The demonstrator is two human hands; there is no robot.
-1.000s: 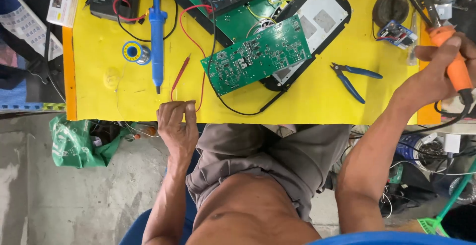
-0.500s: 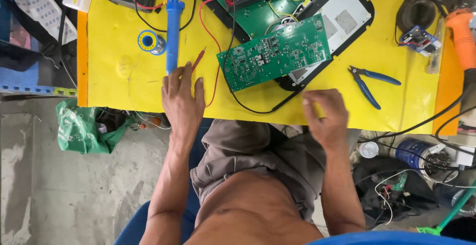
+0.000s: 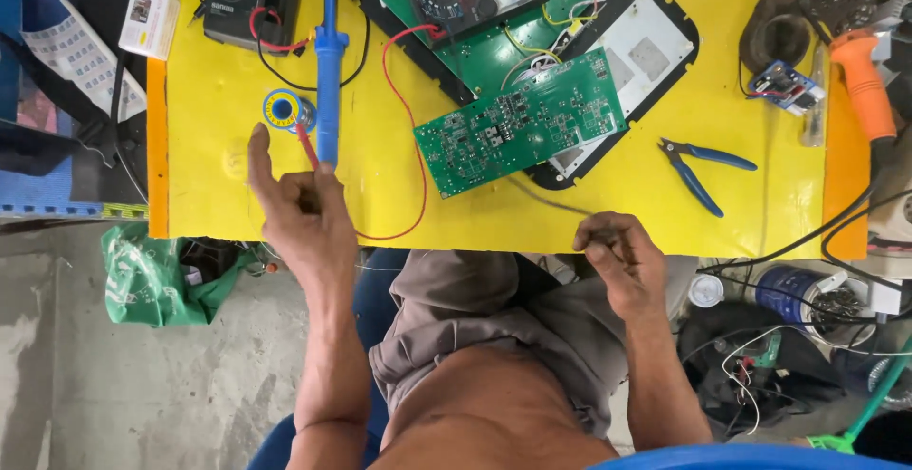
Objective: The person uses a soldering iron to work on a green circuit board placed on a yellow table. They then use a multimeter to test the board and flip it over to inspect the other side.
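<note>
Left hand [image 3: 299,209] is raised over the near edge of the yellow mat [image 3: 209,99], forefinger extended, other fingers loosely curled; it grips nothing that can be seen. A red probe [image 3: 306,144] lies just beyond its knuckles, and the blue soldering iron [image 3: 329,61] lies beside that, long axis running straight away from the person, its near end hidden behind the fingers. The solder spool [image 3: 282,108] sits just left of the iron. Right hand [image 3: 622,259] is loosely closed at the mat's near edge; whether it pinches the thin dark wire there cannot be made out. The green circuit board [image 3: 521,120] lies beyond it, tilted.
</note>
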